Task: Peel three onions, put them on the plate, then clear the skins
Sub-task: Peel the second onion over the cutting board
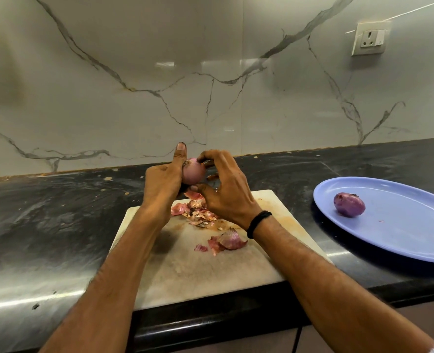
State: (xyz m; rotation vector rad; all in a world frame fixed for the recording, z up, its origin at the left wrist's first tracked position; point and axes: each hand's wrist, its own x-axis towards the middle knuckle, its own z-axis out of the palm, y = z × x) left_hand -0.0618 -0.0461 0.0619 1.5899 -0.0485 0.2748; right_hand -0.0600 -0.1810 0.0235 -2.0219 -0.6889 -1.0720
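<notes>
**A:** How many onions do we count?

**B:** Two. The first onion [193, 173] is up in the air over the far edge of the cutting board [198, 271], between both hands. The second onion [349, 204], darker purple, lies on its side on the left part of the one blue plate [401, 238], which sits on the counter [45, 225] to the right of the board.

**A:** And how do we have hold of the first one?

**B:** Our left hand [163, 184] is wrapped round it from the left, with the thumb sticking straight up beside it. Our right hand [226, 192] grasps it too, fingertips pinching at its top and thumb tucked under its bottom. That wrist has one black wristband [258, 222].

**A:** The skins?

**B:** We see two groups, both on the board. A heap of skins [198, 212] lies just below the hands, too crumbled to count. The loose skins [227, 240] lie nearer the middle, apart from the heap. There we make out three pieces, the biggest one cupped.

**A:** Anything else?

**B:** One socket [370, 38] is on the marble wall [134, 72], up at the right.
</notes>
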